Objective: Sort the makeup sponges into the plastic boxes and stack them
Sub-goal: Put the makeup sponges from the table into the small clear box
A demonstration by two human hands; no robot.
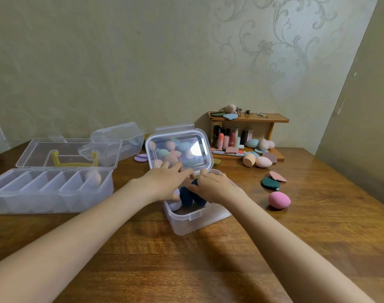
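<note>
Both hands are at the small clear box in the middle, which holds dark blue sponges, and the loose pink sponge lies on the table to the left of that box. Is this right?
Not quite. In the head view the loose pink sponge lies on the table to the right of the small clear box, not the left. The rest holds: left hand and right hand are at that box, which holds dark blue sponges.

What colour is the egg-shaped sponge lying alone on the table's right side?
Pink sponge, head view.
</note>
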